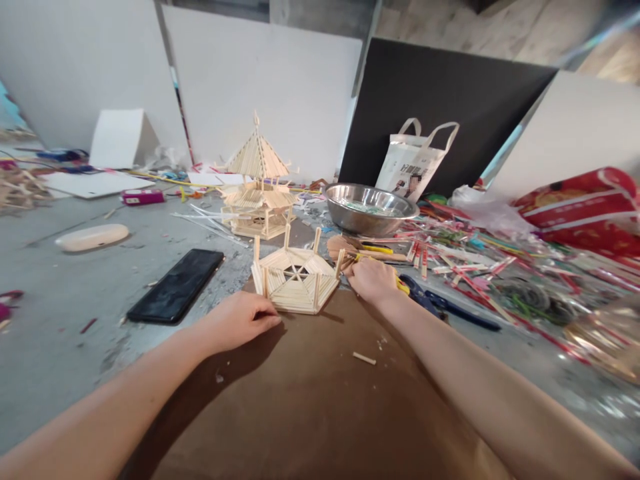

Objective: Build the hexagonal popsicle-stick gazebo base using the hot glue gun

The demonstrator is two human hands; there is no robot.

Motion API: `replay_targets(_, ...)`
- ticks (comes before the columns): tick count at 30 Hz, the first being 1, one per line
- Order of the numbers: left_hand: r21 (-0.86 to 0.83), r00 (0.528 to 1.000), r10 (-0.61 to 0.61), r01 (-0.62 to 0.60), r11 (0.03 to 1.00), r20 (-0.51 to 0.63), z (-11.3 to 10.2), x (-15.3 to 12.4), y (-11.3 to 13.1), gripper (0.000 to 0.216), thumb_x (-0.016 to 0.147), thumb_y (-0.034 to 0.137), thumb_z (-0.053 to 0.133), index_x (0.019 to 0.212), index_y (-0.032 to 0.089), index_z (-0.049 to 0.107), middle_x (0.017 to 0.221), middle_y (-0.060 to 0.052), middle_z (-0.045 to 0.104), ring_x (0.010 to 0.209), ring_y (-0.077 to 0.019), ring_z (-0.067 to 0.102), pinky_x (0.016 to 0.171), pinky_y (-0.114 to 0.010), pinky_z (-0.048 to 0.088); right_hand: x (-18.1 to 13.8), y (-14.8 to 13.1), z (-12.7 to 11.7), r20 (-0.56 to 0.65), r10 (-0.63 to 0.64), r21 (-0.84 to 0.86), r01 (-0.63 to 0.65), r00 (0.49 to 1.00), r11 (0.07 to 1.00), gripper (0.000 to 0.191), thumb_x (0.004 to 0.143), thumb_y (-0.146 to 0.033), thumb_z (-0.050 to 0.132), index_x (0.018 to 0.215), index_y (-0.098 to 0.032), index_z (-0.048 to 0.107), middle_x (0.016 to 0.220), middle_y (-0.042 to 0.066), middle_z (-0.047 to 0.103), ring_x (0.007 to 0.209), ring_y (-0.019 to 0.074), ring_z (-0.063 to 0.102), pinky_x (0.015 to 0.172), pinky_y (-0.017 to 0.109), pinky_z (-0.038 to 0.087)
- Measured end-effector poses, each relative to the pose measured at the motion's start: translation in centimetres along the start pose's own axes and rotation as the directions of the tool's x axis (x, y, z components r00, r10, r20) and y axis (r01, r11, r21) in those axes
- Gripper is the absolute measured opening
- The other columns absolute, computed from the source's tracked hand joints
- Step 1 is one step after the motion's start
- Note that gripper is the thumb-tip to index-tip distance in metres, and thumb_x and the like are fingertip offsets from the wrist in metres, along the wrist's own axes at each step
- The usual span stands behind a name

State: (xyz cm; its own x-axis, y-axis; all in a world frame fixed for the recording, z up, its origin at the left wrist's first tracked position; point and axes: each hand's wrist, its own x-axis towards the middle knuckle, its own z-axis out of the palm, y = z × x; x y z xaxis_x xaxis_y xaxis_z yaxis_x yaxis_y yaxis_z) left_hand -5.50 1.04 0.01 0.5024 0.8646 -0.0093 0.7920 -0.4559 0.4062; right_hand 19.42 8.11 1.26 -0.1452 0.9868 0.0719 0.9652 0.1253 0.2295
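A hexagonal base of wooden sticks (296, 279) with upright posts stands on a brown board (310, 393). My left hand (240, 319) rests on the board with curled fingers touching the base's near left corner. My right hand (373, 279) is closed beside the base's right edge, over a yellow-handled tool (376, 249) and some sticks; what it grips is hidden. A finished stick pavilion (257, 183) stands behind the base.
A black phone (176, 285) lies left of the base. A steel bowl (369, 208) sits at the back right, a white bag (415, 160) behind it. Blue-handled scissors (440, 303) and scattered chopstick wrappers (480, 267) cover the right. A short stick piece (364, 359) lies on the board.
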Motion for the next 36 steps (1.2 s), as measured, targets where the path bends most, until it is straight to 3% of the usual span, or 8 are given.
replay_targets(6,-0.02,1.0,0.001,-0.001,1.0,0.011,-0.1,0.0,0.1,0.027,0.078,0.036,0.041,0.078,0.021,0.064,0.078,0.0,0.066,0.07,-0.0123,0.057,0.062,-0.02,0.036,0.9,-1.0,-0.6,0.024,-0.067,-0.014,0.067,0.998,0.998,0.031,0.078,-0.026,0.038,0.091,-0.016,0.065,0.094,0.011,0.063,0.088,0.0219,0.057,0.069,0.027,0.042)
replay_targets(12,-0.025,1.0,-0.008,0.008,1.0,0.019,-0.1,-0.1,-0.1,0.027,0.077,0.036,0.042,0.08,0.022,0.064,0.08,0.0,0.067,0.072,-0.0131,0.058,0.064,-0.02,0.037,0.9,-0.2,-1.1,0.042,-0.094,-0.078,0.097,0.995,0.992,0.033,0.079,-0.014,0.034,0.094,-0.012,0.063,0.097,0.016,0.062,0.089,0.0234,0.058,0.07,0.031,0.042)
replay_targets(21,-0.027,1.0,-0.006,0.007,1.0,0.022,-0.1,0.0,-0.4,0.026,0.076,0.036,0.043,0.082,0.022,0.065,0.081,-0.001,0.067,0.071,-0.0143,0.058,0.065,-0.022,0.038,1.5,2.7,-2.6,0.013,-0.064,-0.122,0.065,0.998,0.99,0.034,0.08,-0.017,0.035,0.107,-0.015,0.056,0.096,0.016,0.062,0.093,0.0257,0.055,0.072,0.035,0.04)
replay_targets(26,-0.036,0.999,-0.015,0.016,0.999,0.032,0.0,0.0,-0.4,0.027,0.076,0.037,0.043,0.083,0.022,0.065,0.081,-0.001,0.067,0.071,-0.0147,0.058,0.066,-0.022,0.039,1.5,3.6,-2.4,0.023,-0.017,-0.1,0.019,1.0,0.995,0.034,0.08,-0.029,0.035,0.102,-0.017,0.058,0.099,0.014,0.061,0.092,0.0262,0.055,0.071,0.037,0.04)
replay_targets(32,-0.019,1.0,-0.012,0.012,1.0,0.02,0.1,-0.1,-0.4,0.03,0.077,0.04,0.042,0.092,0.025,0.063,0.087,-0.001,0.066,0.075,-0.0153,0.059,0.067,-0.022,0.039,1.5,2.6,-1.6,0.068,-0.097,-0.028,0.099,0.993,0.995,0.033,0.078,-0.032,0.037,0.101,-0.027,0.059,0.103,0.005,0.061,0.091,0.0198,0.055,0.07,0.027,0.04)
replay_targets(36,-0.025,0.999,-0.035,0.036,0.999,0.033,0.1,-0.1,-0.2,0.034,0.077,0.041,0.041,0.103,0.028,0.058,0.077,0.0,0.066,0.069,-0.015,0.058,0.062,-0.022,0.039,1.3,1.2,-1.0,0.116,-0.179,-0.012,0.181,0.977,0.983,0.032,0.074,-0.024,0.042,0.1,-0.027,0.06,0.101,0.003,0.062,0.091,0.0183,0.056,0.069,0.025,0.041)
